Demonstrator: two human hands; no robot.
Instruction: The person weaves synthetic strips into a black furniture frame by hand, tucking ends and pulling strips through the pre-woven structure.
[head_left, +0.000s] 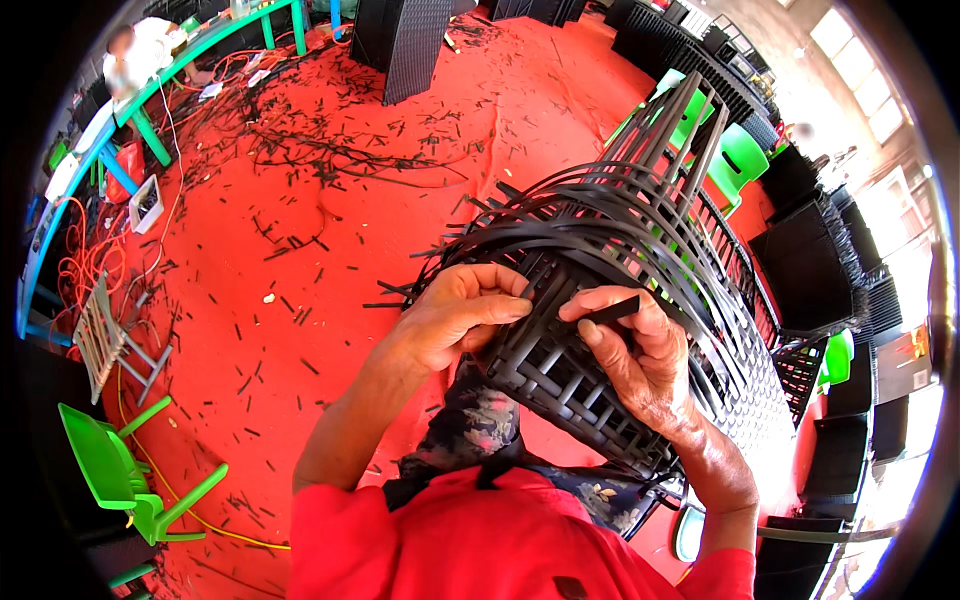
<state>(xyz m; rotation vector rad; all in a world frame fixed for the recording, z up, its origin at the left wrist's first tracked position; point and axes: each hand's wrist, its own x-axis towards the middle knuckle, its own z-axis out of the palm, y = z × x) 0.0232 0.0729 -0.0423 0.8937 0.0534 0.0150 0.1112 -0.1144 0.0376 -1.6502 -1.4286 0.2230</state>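
Observation:
A black woven wicker piece (570, 375) with an open-lattice end stands in front of me, against my lap. My right hand (645, 355) is over its near end, a short flat black strip (612, 311) pinched between thumb and fingers. Beside it, my left hand (462, 318) is closed at the same edge, thumb and forefinger pressed together; what lies between them is too small to make out. Long loose black strips (590, 238) arch over the piece just beyond my hands and down its right side.
Cut black scraps litter the red floor (380, 240). A green chair (130, 475) lies at the lower left, near a small folding stool (112, 335). Another person (145, 60) is by a green-edged table (215, 45). Black woven furniture (815, 265) lines the right side, with green chairs (738, 160) nearby.

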